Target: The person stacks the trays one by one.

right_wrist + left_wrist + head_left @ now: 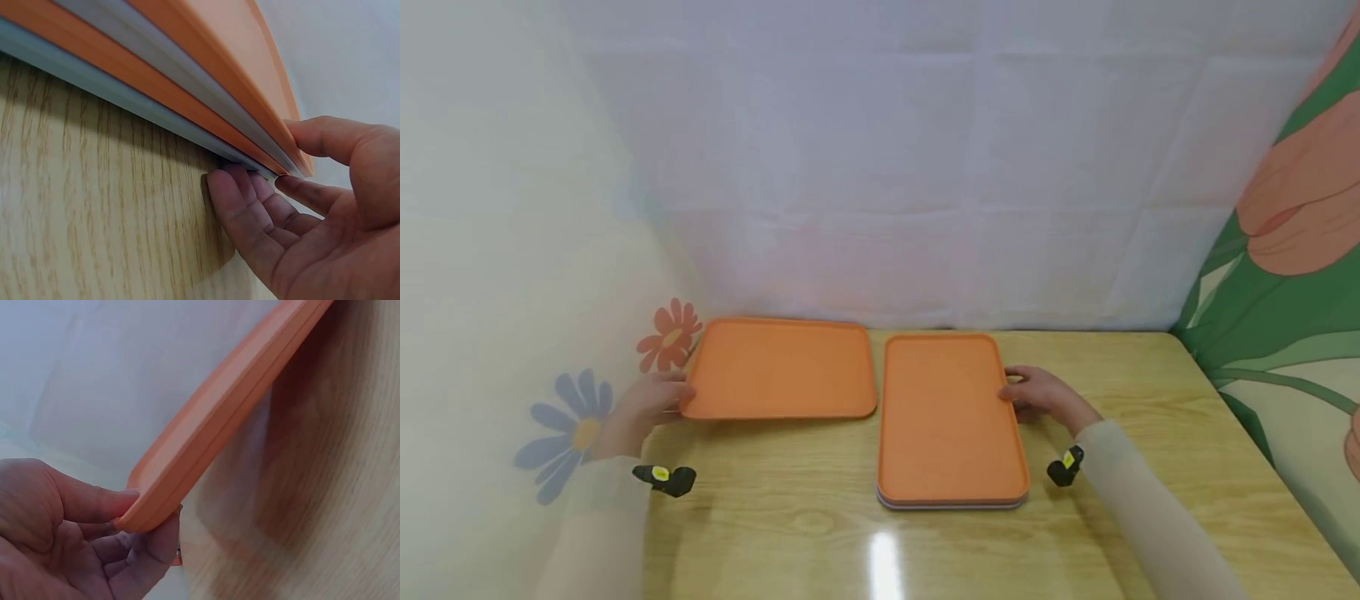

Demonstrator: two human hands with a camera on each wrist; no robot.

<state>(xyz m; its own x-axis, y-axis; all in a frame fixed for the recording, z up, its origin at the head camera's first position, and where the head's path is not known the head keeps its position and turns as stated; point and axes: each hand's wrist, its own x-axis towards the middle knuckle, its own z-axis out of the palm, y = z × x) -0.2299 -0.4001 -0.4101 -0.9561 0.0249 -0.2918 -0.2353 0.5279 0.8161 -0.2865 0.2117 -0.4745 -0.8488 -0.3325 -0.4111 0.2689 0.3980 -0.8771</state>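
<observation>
At the left, my left hand (655, 397) pinches the left end of an orange tray (782, 367). The thumb lies on its rim and the fingers curl under the corner. In the left wrist view this orange tray (206, 447) slants, its held end raised off the wood. Beside it, a stack of trays (951, 417) lies lengthwise with an orange one on top. My right hand (1041, 393) grips the stack's right edge, thumb on the top rim, other fingers low at the side. From the right wrist, orange and pale grey trays (169, 69) show alternating in the stack.
The trays are on a light wood table (790, 517), close to its back edge. Behind it hangs a white cloth (880, 167). A pale wall with painted flowers (583, 433) stands at the left, and a wall with large painted tulips (1300, 208) at the right.
</observation>
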